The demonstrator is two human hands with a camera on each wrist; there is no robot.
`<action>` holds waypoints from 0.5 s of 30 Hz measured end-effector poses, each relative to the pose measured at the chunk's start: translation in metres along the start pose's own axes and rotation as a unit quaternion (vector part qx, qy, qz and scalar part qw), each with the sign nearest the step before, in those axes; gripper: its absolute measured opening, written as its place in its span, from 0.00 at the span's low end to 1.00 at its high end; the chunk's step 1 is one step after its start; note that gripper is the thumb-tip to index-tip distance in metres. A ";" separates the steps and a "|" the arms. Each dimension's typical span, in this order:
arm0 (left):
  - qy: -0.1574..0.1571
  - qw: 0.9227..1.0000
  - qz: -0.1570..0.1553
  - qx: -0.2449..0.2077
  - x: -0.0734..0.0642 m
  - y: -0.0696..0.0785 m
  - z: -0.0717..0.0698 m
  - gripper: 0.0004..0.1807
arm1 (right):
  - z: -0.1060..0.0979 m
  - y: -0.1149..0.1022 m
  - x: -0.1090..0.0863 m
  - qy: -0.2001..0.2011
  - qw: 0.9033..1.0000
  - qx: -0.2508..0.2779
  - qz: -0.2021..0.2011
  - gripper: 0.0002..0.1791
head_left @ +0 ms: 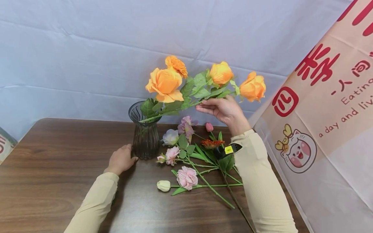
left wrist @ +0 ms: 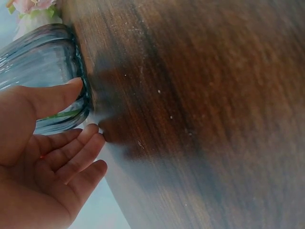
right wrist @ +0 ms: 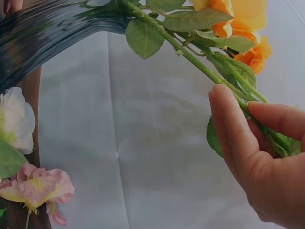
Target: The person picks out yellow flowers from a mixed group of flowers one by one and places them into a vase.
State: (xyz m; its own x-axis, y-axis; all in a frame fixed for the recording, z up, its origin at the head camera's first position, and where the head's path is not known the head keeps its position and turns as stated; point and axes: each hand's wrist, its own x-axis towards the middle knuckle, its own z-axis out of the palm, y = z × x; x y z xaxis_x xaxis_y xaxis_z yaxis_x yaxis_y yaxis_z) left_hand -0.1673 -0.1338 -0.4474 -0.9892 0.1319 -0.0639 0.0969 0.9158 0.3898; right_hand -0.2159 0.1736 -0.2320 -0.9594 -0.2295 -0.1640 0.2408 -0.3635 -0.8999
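Note:
A dark, ribbed glass vase [head_left: 145, 142] stands upright on the table. My left hand [head_left: 120, 160] holds its base from the left, with the thumb and fingers [left wrist: 81, 157] on either side of the glass. Above and right of the vase, my right hand [right wrist: 257, 148] pinches the green stem [right wrist: 198, 62] of an orange rose spray [head_left: 220, 74]. The spray slants, its lower stem end at the vase mouth; a second rose head [head_left: 252, 87] is beyond the hand. Another orange rose [head_left: 165, 84] and a ruffled orange flower [head_left: 176, 65] rise over the vase; their stems are partly hidden.
On the wooden table [head_left: 58, 181], right of the vase, lie several loose flowers, including a pink carnation-like bloom [head_left: 187, 178], a cream tulip [head_left: 163, 185] and a rust-orange flower [head_left: 212, 143]. A pale cloth [head_left: 87, 64] hangs behind; a printed banner [head_left: 329, 106] hangs at right.

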 end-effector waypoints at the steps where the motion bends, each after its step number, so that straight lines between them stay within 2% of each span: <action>1: 0.000 1.000 0.000 0.000 0.000 0.000 0.000 0.31 | 0.001 0.000 0.000 0.003 1.000 0.000 -0.003 0.14; 15: 0.006 1.000 0.004 0.000 0.001 0.000 0.001 0.31 | 0.013 -0.004 0.000 0.012 1.000 0.014 -0.004 0.14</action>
State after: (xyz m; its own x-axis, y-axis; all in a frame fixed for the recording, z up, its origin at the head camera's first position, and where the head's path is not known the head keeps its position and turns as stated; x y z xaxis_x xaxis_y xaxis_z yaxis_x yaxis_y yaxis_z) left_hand -0.1684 -0.1334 -0.4487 -0.9897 0.1339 -0.0503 0.1040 0.9149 0.3900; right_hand -0.2146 0.1634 -0.2233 -0.9645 -0.2050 -0.1664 0.2366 -0.3913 -0.8893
